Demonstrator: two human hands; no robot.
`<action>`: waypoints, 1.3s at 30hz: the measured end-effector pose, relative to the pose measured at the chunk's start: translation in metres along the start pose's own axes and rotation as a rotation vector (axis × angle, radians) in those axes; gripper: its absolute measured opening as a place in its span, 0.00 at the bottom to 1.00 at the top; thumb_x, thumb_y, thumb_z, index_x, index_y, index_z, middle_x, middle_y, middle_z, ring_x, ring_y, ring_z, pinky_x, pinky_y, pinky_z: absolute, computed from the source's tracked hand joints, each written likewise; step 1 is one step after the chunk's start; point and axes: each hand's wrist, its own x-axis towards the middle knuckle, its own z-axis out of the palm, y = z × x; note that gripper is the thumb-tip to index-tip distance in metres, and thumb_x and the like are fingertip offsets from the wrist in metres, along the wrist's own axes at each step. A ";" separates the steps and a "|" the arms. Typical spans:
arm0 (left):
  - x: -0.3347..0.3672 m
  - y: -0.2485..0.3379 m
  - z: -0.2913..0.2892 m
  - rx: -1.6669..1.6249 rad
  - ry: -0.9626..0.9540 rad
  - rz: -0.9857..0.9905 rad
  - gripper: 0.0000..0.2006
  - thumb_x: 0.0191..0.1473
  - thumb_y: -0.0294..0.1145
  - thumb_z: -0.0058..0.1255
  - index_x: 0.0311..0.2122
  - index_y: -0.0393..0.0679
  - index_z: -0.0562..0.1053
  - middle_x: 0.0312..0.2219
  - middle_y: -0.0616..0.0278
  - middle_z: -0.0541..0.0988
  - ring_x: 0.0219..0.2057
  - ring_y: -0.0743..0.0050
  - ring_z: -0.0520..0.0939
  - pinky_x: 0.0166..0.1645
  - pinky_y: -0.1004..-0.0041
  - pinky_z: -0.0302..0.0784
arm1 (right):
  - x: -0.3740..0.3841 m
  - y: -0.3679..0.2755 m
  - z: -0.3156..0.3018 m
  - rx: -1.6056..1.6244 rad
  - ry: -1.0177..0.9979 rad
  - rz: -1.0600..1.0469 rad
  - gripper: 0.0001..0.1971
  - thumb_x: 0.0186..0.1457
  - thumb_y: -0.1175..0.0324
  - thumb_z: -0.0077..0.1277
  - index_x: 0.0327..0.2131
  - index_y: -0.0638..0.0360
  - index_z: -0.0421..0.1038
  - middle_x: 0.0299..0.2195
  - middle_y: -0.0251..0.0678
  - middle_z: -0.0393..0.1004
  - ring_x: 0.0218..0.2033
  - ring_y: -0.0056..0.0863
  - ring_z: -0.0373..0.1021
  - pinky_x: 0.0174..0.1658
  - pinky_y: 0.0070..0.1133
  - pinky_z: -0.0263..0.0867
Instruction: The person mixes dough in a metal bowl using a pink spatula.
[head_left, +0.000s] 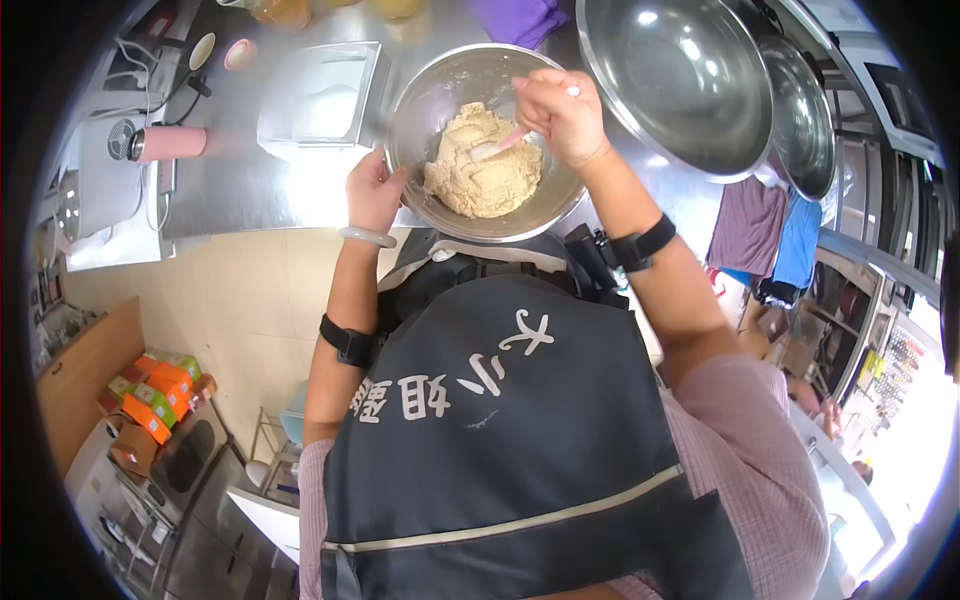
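A wide steel mixing bowl (412, 95) stands at the front edge of the metal counter. Inside it lies a lump of pale beige dough (485, 185), rough on its surface. My right hand (565, 115) is closed around the pink handle of a spatula (490, 149), whose pale blade touches the dough. At the bowl's left side, my left hand (375, 192) grips the rim, thumb up; some of its fingers are hidden behind the bowl wall.
Left of the bowl sits a rectangular metal container (318, 95). Further left lie a pink handheld fan (170, 143) and cables. A large steel bowl (675, 85) stands close on the right, near hanging cloths (745, 225). A purple cloth (520, 18) lies behind.
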 end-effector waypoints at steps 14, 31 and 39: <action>-0.005 0.004 0.000 -0.102 -0.063 -0.086 0.14 0.48 0.19 0.47 0.42 0.35 0.69 0.17 0.72 0.68 0.15 0.89 0.65 0.18 0.85 0.59 | 0.027 0.009 -0.014 -0.018 0.774 -0.366 0.17 0.50 0.68 0.48 0.11 0.59 0.62 0.08 0.27 0.62 0.10 0.13 0.56 0.15 0.15 0.51; 0.002 -0.023 -0.004 -0.111 -0.107 0.004 0.17 0.48 0.22 0.46 0.46 0.37 0.67 0.17 0.69 0.72 0.12 0.87 0.68 0.15 0.85 0.61 | 0.021 0.021 -0.006 -0.425 0.673 -0.526 0.16 0.50 0.66 0.48 0.15 0.63 0.61 0.09 0.36 0.56 0.13 0.18 0.50 0.17 0.21 0.50; -0.001 -0.021 -0.002 -0.082 -0.119 0.001 0.20 0.46 0.18 0.47 0.48 0.37 0.66 0.17 0.71 0.66 0.13 0.89 0.64 0.15 0.84 0.59 | 0.024 0.018 -0.004 -0.428 0.676 -0.498 0.16 0.52 0.66 0.47 0.15 0.63 0.59 0.09 0.36 0.54 0.13 0.20 0.48 0.17 0.22 0.49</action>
